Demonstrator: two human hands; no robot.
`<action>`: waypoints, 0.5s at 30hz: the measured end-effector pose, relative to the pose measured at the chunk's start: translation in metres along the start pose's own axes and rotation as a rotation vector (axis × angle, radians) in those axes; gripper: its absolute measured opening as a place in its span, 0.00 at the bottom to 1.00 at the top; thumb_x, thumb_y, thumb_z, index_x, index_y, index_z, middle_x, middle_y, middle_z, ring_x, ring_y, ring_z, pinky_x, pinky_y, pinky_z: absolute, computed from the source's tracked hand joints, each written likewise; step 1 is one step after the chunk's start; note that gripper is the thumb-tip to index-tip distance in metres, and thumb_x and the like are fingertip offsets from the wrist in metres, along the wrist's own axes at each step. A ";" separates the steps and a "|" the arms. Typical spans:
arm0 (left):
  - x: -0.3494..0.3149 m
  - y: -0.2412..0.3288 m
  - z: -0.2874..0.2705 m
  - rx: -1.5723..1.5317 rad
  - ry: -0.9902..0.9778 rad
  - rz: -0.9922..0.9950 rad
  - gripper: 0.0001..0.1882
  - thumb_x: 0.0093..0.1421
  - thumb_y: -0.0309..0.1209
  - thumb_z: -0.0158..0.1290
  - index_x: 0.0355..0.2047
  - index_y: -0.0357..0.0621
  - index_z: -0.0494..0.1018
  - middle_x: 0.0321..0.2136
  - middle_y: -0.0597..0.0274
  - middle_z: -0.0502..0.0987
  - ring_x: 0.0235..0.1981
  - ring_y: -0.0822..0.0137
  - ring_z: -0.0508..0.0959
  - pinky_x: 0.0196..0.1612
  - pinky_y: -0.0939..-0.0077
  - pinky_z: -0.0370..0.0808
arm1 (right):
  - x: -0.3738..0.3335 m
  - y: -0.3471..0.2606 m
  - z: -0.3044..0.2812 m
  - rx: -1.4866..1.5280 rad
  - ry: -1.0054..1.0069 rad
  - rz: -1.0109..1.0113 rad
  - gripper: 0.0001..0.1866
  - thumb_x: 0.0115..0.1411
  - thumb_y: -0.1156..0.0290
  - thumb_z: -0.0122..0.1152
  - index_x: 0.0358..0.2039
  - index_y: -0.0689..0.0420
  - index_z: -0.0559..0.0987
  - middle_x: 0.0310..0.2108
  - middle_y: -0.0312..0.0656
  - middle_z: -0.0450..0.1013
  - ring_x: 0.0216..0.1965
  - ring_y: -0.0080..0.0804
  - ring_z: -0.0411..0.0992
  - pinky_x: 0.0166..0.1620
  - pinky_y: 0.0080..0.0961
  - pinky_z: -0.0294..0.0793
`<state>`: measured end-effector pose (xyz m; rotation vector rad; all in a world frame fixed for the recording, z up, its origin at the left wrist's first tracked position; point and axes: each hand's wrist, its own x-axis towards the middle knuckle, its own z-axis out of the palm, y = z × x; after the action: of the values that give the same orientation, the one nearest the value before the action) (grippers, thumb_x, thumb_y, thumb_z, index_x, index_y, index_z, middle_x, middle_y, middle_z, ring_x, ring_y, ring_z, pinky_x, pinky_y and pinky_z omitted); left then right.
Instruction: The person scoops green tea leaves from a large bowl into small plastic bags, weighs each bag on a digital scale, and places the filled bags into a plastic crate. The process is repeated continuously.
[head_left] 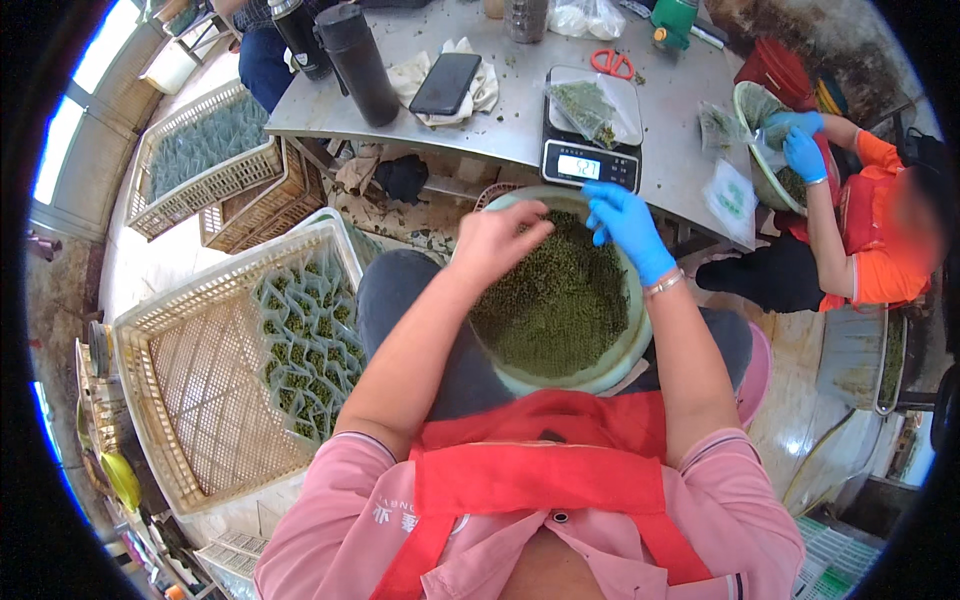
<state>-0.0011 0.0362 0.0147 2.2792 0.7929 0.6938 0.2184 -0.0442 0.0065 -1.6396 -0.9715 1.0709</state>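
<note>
A pale green basin (641, 318) full of small green berries, like green peppercorns (560, 310), sits between my knees. My left hand (503, 242), bare, is over the basin's left side, its fingers loosely bent and apart, with nothing visible in them. On the right, over the far rim, is my right hand (628, 228) in a blue glove, fingers bent but spread, holding nothing I can see. Just beyond stands a digital scale (590, 165) with a lit display. A clear plastic bag (588, 108) with some green contents lies on its plate.
Left stands a cream crate (205, 385) partly filled with upright filled bags (310, 345); another crate (205, 160) is behind it. The metal table (480, 145) carries a phone (446, 84), dark bottle (357, 65) and red scissors (612, 64). A co-worker (870, 220) handles bags at right.
</note>
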 end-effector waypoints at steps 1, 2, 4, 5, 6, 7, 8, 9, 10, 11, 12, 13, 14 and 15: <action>0.009 -0.008 -0.009 -0.028 0.056 -0.053 0.17 0.54 0.40 0.57 0.43 0.49 0.74 0.27 0.61 0.80 0.25 0.68 0.80 0.31 0.74 0.76 | -0.003 -0.001 0.003 -0.036 -0.034 0.000 0.14 0.60 0.70 0.53 0.45 0.58 0.76 0.24 0.39 0.74 0.18 0.24 0.71 0.24 0.20 0.72; 0.018 -0.018 -0.017 -0.080 0.095 -0.121 0.16 0.55 0.38 0.56 0.43 0.47 0.74 0.25 0.61 0.80 0.24 0.71 0.79 0.30 0.76 0.75 | -0.008 -0.001 0.003 -0.059 0.055 -0.082 0.14 0.60 0.70 0.53 0.46 0.58 0.76 0.27 0.39 0.74 0.19 0.22 0.71 0.24 0.20 0.72; 0.037 -0.034 -0.031 -0.217 0.164 -0.270 0.14 0.58 0.34 0.53 0.44 0.43 0.74 0.22 0.62 0.79 0.22 0.76 0.77 0.28 0.79 0.74 | -0.010 -0.007 0.002 -0.123 0.232 -0.259 0.14 0.60 0.70 0.53 0.47 0.56 0.76 0.33 0.38 0.75 0.23 0.23 0.73 0.27 0.21 0.73; 0.044 -0.038 -0.038 -0.301 0.193 -0.349 0.14 0.59 0.32 0.52 0.44 0.42 0.73 0.21 0.62 0.78 0.21 0.78 0.75 0.28 0.80 0.73 | -0.009 -0.017 0.005 -0.162 0.322 -0.355 0.15 0.59 0.70 0.53 0.48 0.54 0.75 0.37 0.39 0.75 0.25 0.26 0.74 0.29 0.23 0.74; 0.049 -0.049 -0.036 -0.422 0.222 -0.373 0.13 0.60 0.30 0.51 0.44 0.41 0.73 0.19 0.62 0.77 0.21 0.78 0.75 0.26 0.82 0.72 | -0.008 -0.022 0.006 -0.201 0.410 -0.450 0.16 0.59 0.70 0.54 0.49 0.53 0.75 0.40 0.40 0.75 0.28 0.28 0.76 0.31 0.24 0.75; 0.049 -0.054 -0.030 -0.412 0.234 -0.365 0.13 0.60 0.30 0.51 0.44 0.41 0.73 0.20 0.62 0.78 0.20 0.78 0.75 0.26 0.82 0.72 | 0.003 -0.018 0.004 -0.382 0.465 -0.559 0.17 0.58 0.70 0.54 0.50 0.51 0.74 0.43 0.40 0.74 0.31 0.32 0.76 0.33 0.27 0.76; 0.050 -0.055 -0.024 -0.400 0.245 -0.355 0.13 0.60 0.30 0.51 0.44 0.42 0.73 0.20 0.62 0.78 0.20 0.78 0.76 0.26 0.82 0.72 | 0.018 -0.012 0.003 -0.563 0.521 -0.666 0.19 0.58 0.69 0.54 0.51 0.49 0.73 0.46 0.41 0.72 0.34 0.35 0.76 0.36 0.29 0.76; 0.050 -0.055 -0.019 -0.388 0.258 -0.345 0.13 0.59 0.30 0.51 0.44 0.42 0.73 0.20 0.62 0.78 0.20 0.78 0.76 0.26 0.82 0.72 | 0.029 -0.006 0.000 -0.746 0.574 -0.771 0.20 0.57 0.69 0.54 0.52 0.47 0.72 0.50 0.41 0.71 0.37 0.39 0.76 0.38 0.32 0.76; 0.047 -0.040 -0.020 -0.282 0.215 -0.343 0.13 0.59 0.31 0.52 0.44 0.45 0.73 0.20 0.63 0.79 0.21 0.78 0.77 0.26 0.81 0.72 | 0.031 -0.009 0.002 -0.753 0.501 -0.610 0.22 0.56 0.67 0.54 0.53 0.44 0.71 0.53 0.42 0.67 0.42 0.46 0.73 0.43 0.36 0.74; 0.047 -0.043 -0.013 -0.224 0.202 -0.309 0.13 0.58 0.33 0.53 0.43 0.47 0.74 0.21 0.63 0.79 0.21 0.77 0.78 0.28 0.81 0.73 | 0.037 -0.011 0.002 -0.803 0.495 -0.601 0.21 0.56 0.66 0.54 0.53 0.44 0.71 0.53 0.42 0.67 0.41 0.45 0.73 0.43 0.36 0.74; 0.046 -0.043 -0.008 -0.188 0.203 -0.276 0.13 0.57 0.34 0.54 0.43 0.47 0.74 0.22 0.63 0.80 0.23 0.76 0.78 0.29 0.80 0.73 | 0.048 -0.014 0.001 -0.854 0.488 -0.592 0.21 0.57 0.65 0.53 0.52 0.44 0.71 0.53 0.41 0.67 0.41 0.45 0.73 0.42 0.36 0.74; 0.045 -0.038 -0.005 -0.153 0.202 -0.245 0.14 0.56 0.35 0.55 0.42 0.47 0.74 0.23 0.62 0.80 0.24 0.74 0.79 0.30 0.79 0.74 | 0.056 -0.019 0.001 -0.905 0.480 -0.581 0.20 0.57 0.63 0.53 0.52 0.44 0.71 0.53 0.40 0.67 0.40 0.45 0.74 0.42 0.36 0.74; 0.046 -0.031 -0.004 -0.088 0.196 -0.256 0.14 0.55 0.36 0.56 0.41 0.49 0.75 0.25 0.62 0.80 0.27 0.68 0.80 0.33 0.76 0.74 | 0.064 -0.025 -0.001 -0.956 0.466 -0.558 0.16 0.58 0.62 0.51 0.47 0.45 0.73 0.52 0.40 0.68 0.37 0.46 0.74 0.38 0.37 0.75; 0.046 -0.028 -0.001 -0.100 0.209 -0.255 0.15 0.53 0.38 0.57 0.41 0.51 0.75 0.27 0.61 0.80 0.30 0.65 0.80 0.34 0.73 0.75 | 0.069 -0.030 -0.002 -1.002 0.454 -0.552 0.15 0.58 0.62 0.52 0.46 0.46 0.75 0.52 0.40 0.69 0.38 0.46 0.74 0.38 0.36 0.75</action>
<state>0.0197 0.0851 0.0083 1.9919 1.0990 0.8388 0.2382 0.0267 0.0211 -2.0337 -1.6295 -0.2470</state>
